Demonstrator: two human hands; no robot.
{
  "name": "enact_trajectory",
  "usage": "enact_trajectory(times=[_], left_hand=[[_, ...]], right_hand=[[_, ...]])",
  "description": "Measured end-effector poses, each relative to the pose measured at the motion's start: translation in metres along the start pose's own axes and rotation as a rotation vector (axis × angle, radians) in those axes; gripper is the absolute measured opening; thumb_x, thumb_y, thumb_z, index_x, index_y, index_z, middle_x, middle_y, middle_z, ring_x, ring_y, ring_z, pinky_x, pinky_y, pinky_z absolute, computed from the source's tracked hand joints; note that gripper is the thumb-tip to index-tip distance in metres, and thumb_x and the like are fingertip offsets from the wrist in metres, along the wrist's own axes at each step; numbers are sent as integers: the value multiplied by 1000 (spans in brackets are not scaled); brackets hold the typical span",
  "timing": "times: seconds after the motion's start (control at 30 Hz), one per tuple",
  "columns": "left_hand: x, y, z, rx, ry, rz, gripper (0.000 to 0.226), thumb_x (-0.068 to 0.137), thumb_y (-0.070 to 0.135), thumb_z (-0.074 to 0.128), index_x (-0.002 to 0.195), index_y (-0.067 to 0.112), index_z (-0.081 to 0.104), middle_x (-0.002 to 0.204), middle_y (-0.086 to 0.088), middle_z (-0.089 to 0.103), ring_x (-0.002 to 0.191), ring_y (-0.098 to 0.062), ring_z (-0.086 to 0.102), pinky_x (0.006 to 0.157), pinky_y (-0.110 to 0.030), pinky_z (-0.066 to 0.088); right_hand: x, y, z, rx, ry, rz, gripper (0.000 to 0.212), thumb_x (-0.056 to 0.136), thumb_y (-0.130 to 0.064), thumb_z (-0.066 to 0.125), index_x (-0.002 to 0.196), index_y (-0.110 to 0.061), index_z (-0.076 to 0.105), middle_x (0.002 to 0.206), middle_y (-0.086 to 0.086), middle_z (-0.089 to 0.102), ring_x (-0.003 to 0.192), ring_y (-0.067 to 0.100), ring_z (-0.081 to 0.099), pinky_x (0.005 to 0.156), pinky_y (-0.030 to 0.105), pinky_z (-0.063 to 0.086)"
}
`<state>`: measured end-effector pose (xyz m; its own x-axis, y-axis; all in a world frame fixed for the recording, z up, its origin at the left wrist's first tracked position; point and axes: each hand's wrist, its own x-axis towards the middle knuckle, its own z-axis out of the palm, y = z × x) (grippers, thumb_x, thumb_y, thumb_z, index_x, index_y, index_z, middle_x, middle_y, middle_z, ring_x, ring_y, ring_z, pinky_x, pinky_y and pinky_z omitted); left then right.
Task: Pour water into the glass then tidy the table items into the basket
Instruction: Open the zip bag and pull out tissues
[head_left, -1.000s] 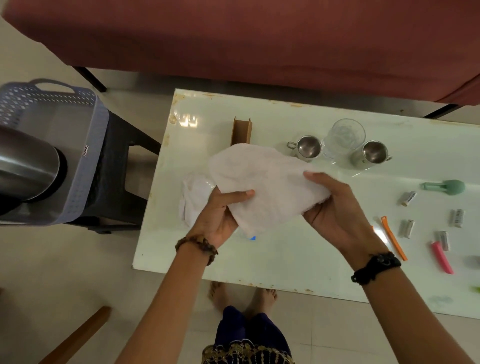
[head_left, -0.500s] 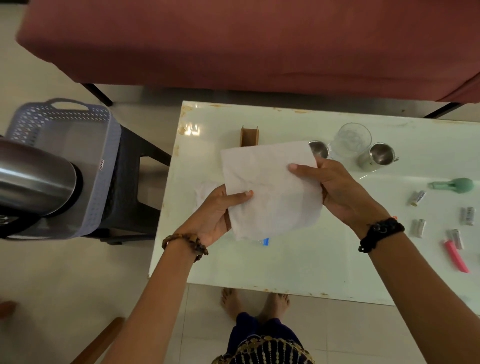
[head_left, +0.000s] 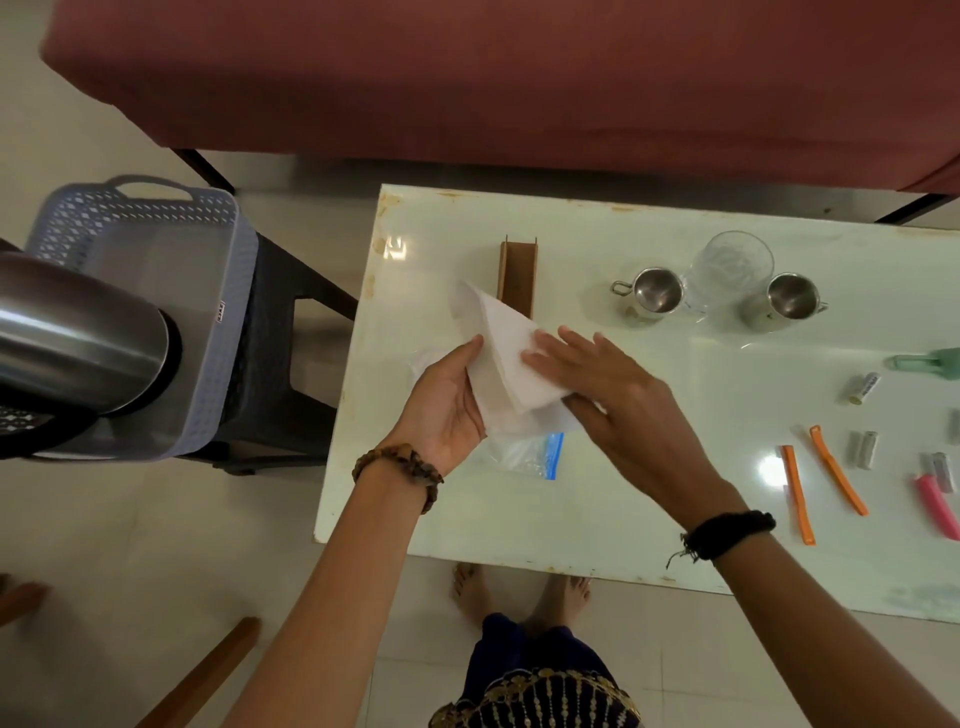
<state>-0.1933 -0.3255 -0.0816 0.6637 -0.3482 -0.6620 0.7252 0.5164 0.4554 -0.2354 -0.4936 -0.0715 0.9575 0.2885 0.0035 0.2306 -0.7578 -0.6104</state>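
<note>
A folded white paper napkin (head_left: 506, 353) lies across my left hand (head_left: 449, 410), which holds it from below with the thumb on its edge. The straight fingers of my right hand (head_left: 613, 400) press on top of the fold. Both hands hover over the left part of the white table (head_left: 597, 519). Under them lies a clear zip bag (head_left: 535, 454) with a blue strip. An empty clear glass (head_left: 730, 270) stands at the back between two steel cups (head_left: 657, 291) (head_left: 787, 296). The grey basket (head_left: 156, 208) sits on a black stool to the left, with a steel jug (head_left: 78, 338) in it.
A small wooden holder (head_left: 517, 275) stands behind the napkin. On the right of the table lie two orange sticks (head_left: 800, 493), several batteries (head_left: 865, 387), a pink item (head_left: 937, 506) and a green item (head_left: 930, 358). A red sofa (head_left: 519, 78) runs along the back.
The napkin was spread open between both hands and is now folded over into a smaller shape. My right hand let go of its edge and laid its fingers flat on top.
</note>
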Motion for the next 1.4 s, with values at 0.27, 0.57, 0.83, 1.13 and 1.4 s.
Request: enact_trajectory(times=[0.27, 0.57, 0.83, 1.13, 1.4], left_hand=[[0, -1, -3, -79, -10, 9, 28, 98, 31, 34, 104, 18, 58, 80, -1, 75, 73, -16, 71, 63, -33, 60], [3, -4, -2, -107, -31, 39, 29, 99, 33, 31, 108, 19, 54, 79, -1, 76, 72, -17, 72, 63, -32, 59], [7, -5, -3, -72, -64, 39, 22, 98, 24, 35, 103, 16, 55, 81, -2, 75, 73, -18, 72, 66, -35, 56], [12, -7, -4, -11, 42, 61, 19, 97, 19, 38, 96, 17, 57, 73, 0, 74, 67, -13, 71, 61, -28, 60], [14, -8, 1, -3, 126, 37, 22, 98, 25, 37, 94, 18, 57, 90, -6, 64, 81, -18, 64, 68, -31, 57]], right_hand=[[-3, -14, 16, -189, -35, -50, 43, 94, -27, 37, 130, -12, 54, 139, 18, 48, 128, 36, 46, 107, 52, 30], [1, -11, 30, -176, -20, -64, 40, 94, -20, 47, 134, -15, 50, 139, 10, 51, 130, 29, 46, 108, 50, 35], [9, -16, 22, -122, 102, -3, 35, 85, -23, 60, 117, -11, 64, 115, 6, 69, 108, 23, 65, 100, 41, 41], [5, -17, 20, -37, 210, -2, 29, 84, -13, 59, 111, -8, 68, 113, 8, 70, 108, 31, 64, 98, 45, 40], [-2, -22, 30, -149, 110, -109, 33, 83, -18, 60, 115, -8, 66, 116, 8, 68, 110, 26, 64, 96, 49, 47]])
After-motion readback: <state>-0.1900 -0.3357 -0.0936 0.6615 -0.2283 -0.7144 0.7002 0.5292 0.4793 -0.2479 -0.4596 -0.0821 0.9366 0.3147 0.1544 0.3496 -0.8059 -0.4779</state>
